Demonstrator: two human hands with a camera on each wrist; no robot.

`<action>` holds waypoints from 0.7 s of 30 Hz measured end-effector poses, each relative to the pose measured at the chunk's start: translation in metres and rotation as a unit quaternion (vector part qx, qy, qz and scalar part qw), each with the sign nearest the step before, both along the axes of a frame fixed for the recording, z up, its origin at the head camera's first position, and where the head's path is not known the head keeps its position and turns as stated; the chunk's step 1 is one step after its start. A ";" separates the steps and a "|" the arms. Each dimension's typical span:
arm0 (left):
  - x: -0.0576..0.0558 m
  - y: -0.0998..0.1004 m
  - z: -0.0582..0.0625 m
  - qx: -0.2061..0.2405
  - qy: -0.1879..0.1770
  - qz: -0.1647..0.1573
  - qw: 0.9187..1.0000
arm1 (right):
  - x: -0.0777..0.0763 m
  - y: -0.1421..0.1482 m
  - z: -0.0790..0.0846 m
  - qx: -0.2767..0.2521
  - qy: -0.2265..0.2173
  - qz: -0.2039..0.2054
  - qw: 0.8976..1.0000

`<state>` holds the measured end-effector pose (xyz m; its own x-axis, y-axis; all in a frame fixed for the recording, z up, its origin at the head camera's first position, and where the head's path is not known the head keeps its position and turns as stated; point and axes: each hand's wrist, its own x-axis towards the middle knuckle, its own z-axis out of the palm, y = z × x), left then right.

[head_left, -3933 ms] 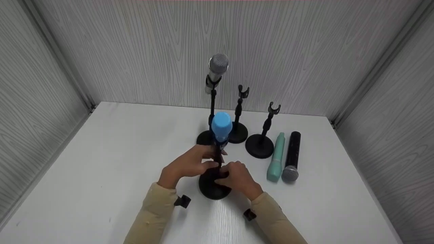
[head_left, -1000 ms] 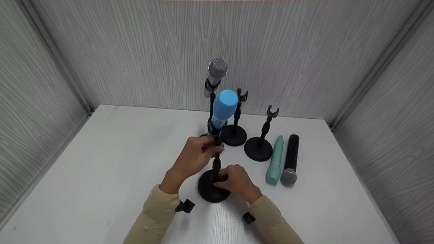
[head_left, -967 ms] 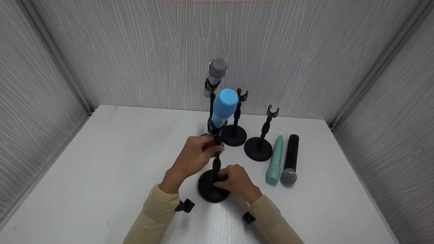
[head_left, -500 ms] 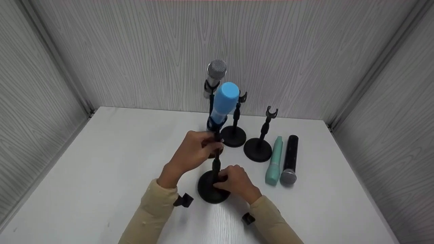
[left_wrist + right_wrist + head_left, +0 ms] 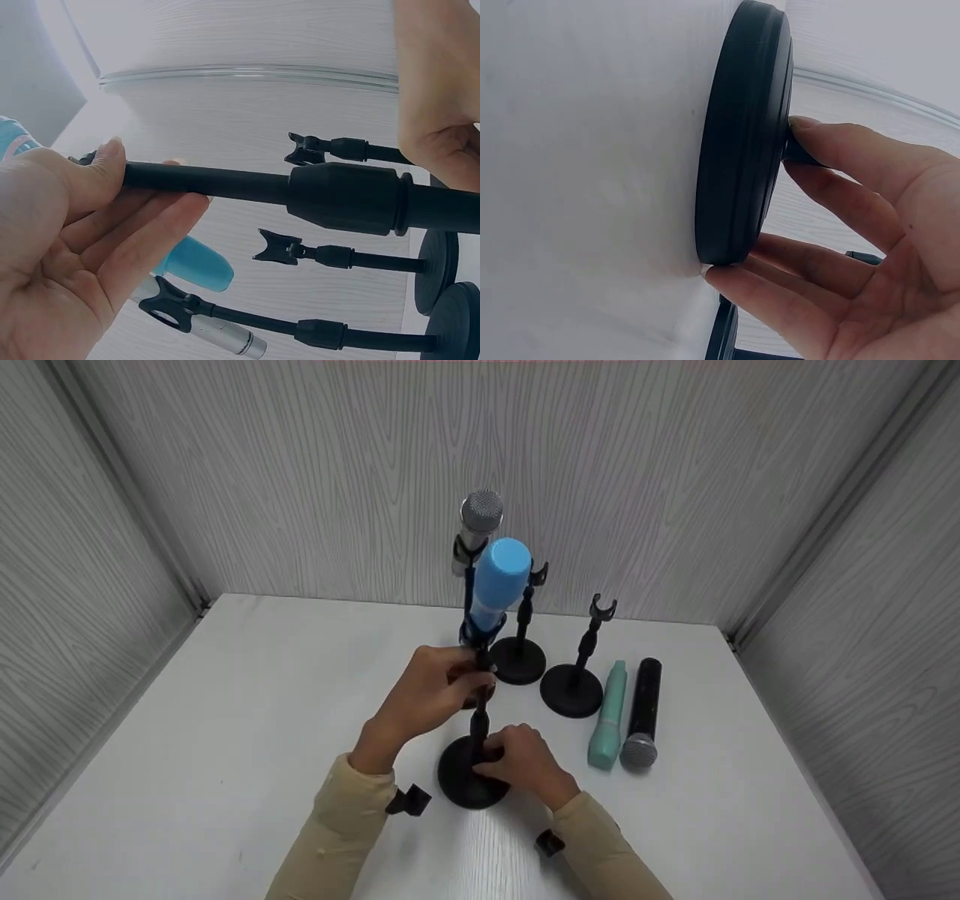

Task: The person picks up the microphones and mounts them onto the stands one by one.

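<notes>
A blue microphone (image 5: pixel 501 577) sits tilted in the clip atop a black desk microphone stand (image 5: pixel 469 789). My left hand (image 5: pixel 424 694) pinches this stand's upper pole just below the clip; in the left wrist view the thin rod (image 5: pixel 225 182) runs from thumb and fingers into a thicker collar (image 5: pixel 345 196). Low down, my right hand (image 5: pixel 525 761) pinches the bottom of the pole between thumb and index finger. Its other fingers touch the rim of the round base (image 5: pixel 742 135), as the right wrist view shows. The base rests flat on the table.
Behind it a silver microphone (image 5: pixel 481 514) rides on another stand. Two stands with bare clips, one farther back (image 5: pixel 517 660) and one to the right (image 5: pixel 571 690), are close by. A teal microphone (image 5: pixel 609 720) and a black microphone (image 5: pixel 645 712) lie at right.
My left hand has risen along the stand, and the blue microphone has gone up with it, exposing more of the pole. The right hand has stayed at the base.
</notes>
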<state>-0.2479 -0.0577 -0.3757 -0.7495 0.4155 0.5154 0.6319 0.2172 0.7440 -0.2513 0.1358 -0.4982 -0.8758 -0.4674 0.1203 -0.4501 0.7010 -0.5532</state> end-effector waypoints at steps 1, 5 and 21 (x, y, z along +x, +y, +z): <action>0.000 0.000 0.000 0.000 0.001 0.000 1.000 | 0.000 0.000 0.000 0.000 0.000 -0.001 1.000; 0.001 0.000 0.000 -0.001 0.005 0.000 1.000 | 0.000 0.000 -0.001 0.008 0.000 -0.003 1.000; 0.001 -0.001 -0.001 0.002 0.006 0.003 1.000 | -0.001 0.014 0.024 -0.022 -0.054 0.041 0.997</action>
<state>-0.2468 -0.0590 -0.3767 -0.7462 0.4095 0.5249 0.6389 0.2186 0.7376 -0.2523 0.1497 -0.4740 -0.8438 -0.5343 0.0500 -0.4412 0.6378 -0.6313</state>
